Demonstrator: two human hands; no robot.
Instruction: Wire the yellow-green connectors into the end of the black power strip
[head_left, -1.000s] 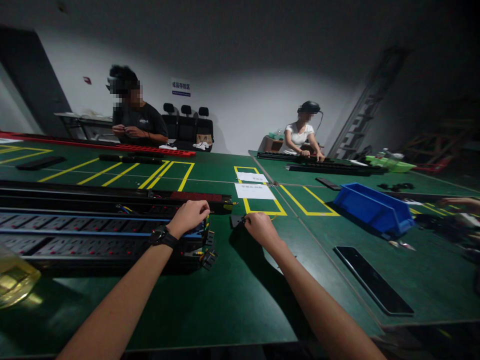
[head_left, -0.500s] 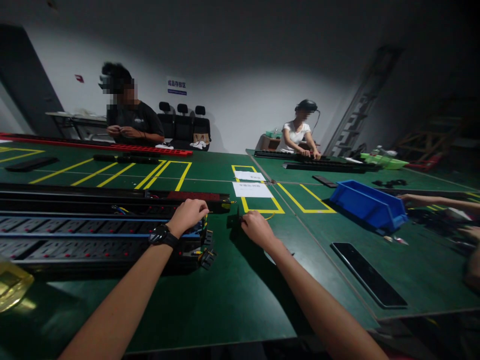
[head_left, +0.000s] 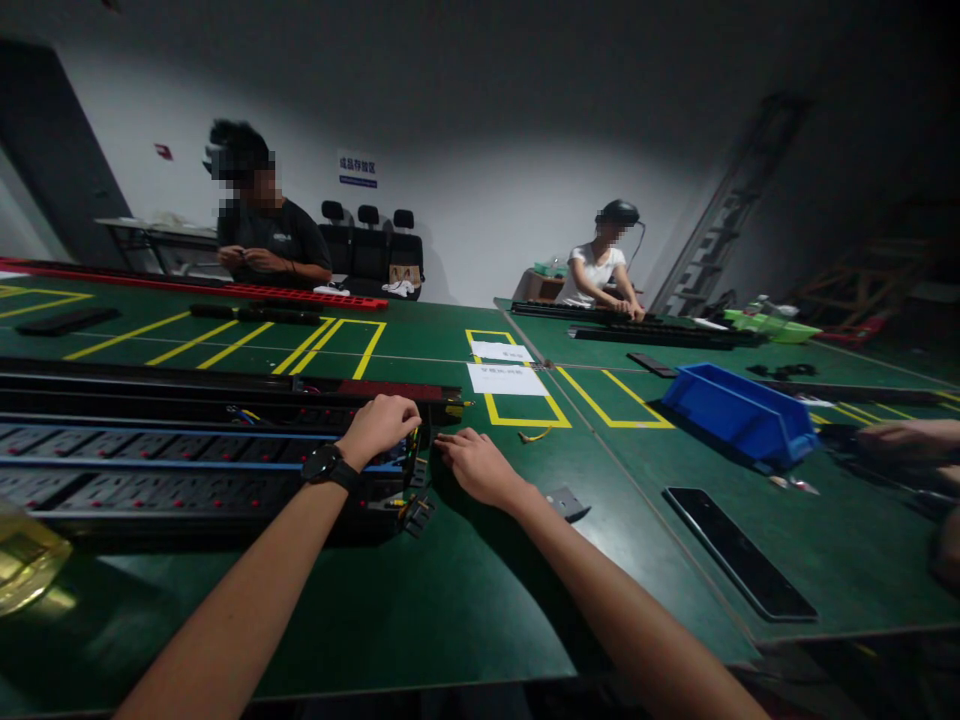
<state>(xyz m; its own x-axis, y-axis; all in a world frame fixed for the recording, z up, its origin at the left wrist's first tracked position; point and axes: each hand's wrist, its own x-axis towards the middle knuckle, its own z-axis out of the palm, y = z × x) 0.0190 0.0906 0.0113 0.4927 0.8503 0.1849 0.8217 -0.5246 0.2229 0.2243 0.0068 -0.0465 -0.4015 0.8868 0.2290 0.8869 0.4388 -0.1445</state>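
Observation:
Long black power strips (head_left: 142, 448) with rows of sockets lie side by side on the left of the green table. My left hand (head_left: 381, 428), a watch on its wrist, curls over the right end of the one with blue edges. Loose wires and a small dark piece show beside its fingertips. Close by, my right hand (head_left: 480, 466) reaches toward that end with its fingers pressed together; what they hold, if anything, is too small and dark to make out. Black connectors (head_left: 417, 513) hang out of the nearer strip's end.
A phone (head_left: 739, 555) and a blue bin (head_left: 739, 415) are on the right. Near my right forearm lies a grey metal plate (head_left: 568, 503); a short yellow wire (head_left: 535, 436) is behind it. Paper sheets (head_left: 508, 379) lie ahead. Two people work across the table; another person's hand (head_left: 911, 436) is at right.
My right hand has moved left, up to the strip's end and my left hand, uncovering the yellow wire and the grey plate. My left hand stays put. The co-worker's hand at right has drawn back.

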